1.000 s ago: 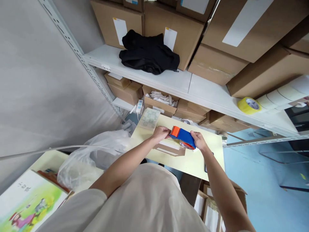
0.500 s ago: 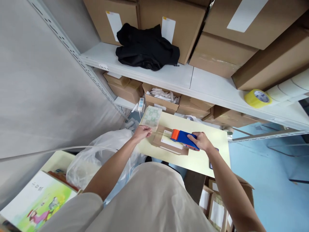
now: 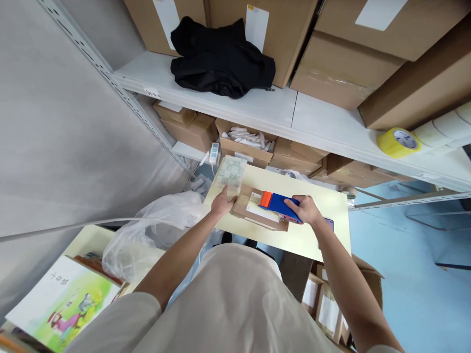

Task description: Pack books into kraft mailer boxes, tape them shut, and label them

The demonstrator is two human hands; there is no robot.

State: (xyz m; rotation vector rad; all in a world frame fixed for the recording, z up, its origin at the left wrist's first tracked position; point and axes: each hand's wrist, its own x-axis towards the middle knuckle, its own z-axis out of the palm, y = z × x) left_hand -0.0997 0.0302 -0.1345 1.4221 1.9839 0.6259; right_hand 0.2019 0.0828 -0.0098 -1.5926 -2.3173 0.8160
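Observation:
A small cardboard box (image 3: 241, 202) lies on the pale yellow table (image 3: 316, 184), with a white label on its upper face. My right hand (image 3: 306, 210) is wrapped round a blue and orange tape dispenser (image 3: 281, 204), its orange end over the label. At the box's left end is my left hand (image 3: 222, 202), index finger stretched forward and thumb apart, the thumb against or close to the box edge. Just beyond that hand lies a clear plastic packet with green print (image 3: 231, 171).
A phone (image 3: 328, 224) lies by my right forearm. Behind the table, shelving (image 3: 257, 110) holds cartons, a black garment (image 3: 222, 59) and a yellow tape roll (image 3: 399, 142). At lower left are clear plastic wrap (image 3: 128, 247) and a picture book (image 3: 62, 304); an open carton (image 3: 368, 274) stands lower right.
My left hand has gone from pinched fingers to thumb and index spread, at the box's left end. The tape dispenser stays over the label. The camera view has shifted slightly.

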